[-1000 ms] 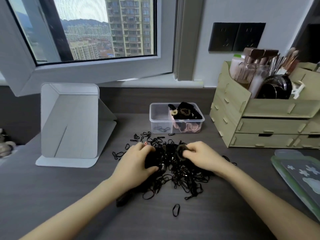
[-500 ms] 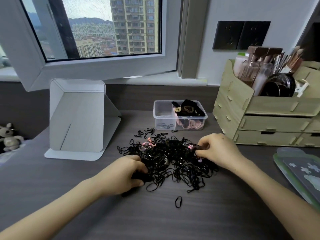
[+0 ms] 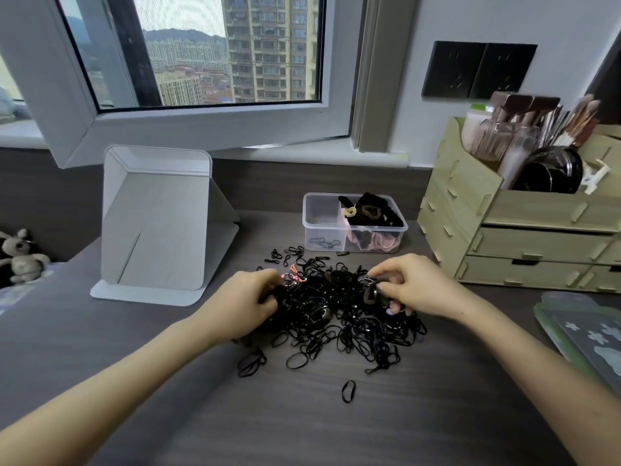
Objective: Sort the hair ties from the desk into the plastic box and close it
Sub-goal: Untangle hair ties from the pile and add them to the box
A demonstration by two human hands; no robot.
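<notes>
A heap of thin black hair ties (image 3: 339, 317) is spread on the desk (image 3: 302, 425), just in front of the open plastic box (image 3: 354, 223). The left hand (image 3: 243, 302) is sunk into the heap, fingers curled around a clump. A thicker dark tie (image 3: 371, 292) is pinched by the right hand (image 3: 416, 284).

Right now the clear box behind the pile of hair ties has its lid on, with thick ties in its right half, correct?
Not quite. The head view shows the box open, no lid on it. Thick ties do fill its right half, behind the pile.
</notes>
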